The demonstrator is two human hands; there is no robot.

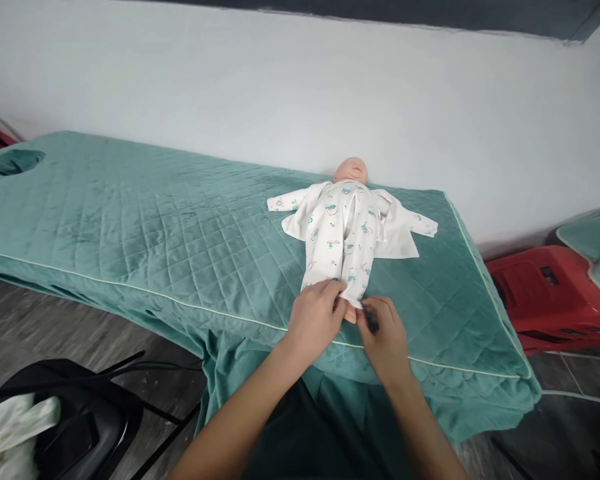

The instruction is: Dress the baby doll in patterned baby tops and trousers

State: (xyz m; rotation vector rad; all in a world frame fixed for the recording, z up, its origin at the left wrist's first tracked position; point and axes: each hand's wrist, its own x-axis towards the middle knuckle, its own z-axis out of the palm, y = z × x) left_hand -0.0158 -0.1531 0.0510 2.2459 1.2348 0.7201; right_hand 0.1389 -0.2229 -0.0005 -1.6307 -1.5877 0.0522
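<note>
A baby doll [351,172] lies on its back on the green quilted bed, its head toward the wall. White printed baby pants [330,247] cover its front down to the feet. An unfastened white jacket [399,237] spreads out beneath it, sleeves stretched to both sides. My left hand [316,313] is closed on the hem of the pant leg on the right. At that hem's other side, my right hand [384,337] pinches the cloth between thumb and fingers. Between my hands the doll's foot [350,313] pokes out; the other foot is hidden.
The quilted bed [180,233] runs along the white wall, with a face hole [13,162] at its far left. A black chair [70,420] holding pale cloth [17,433] stands at lower left. Beyond the bed's right end sits a red plastic chair [555,293].
</note>
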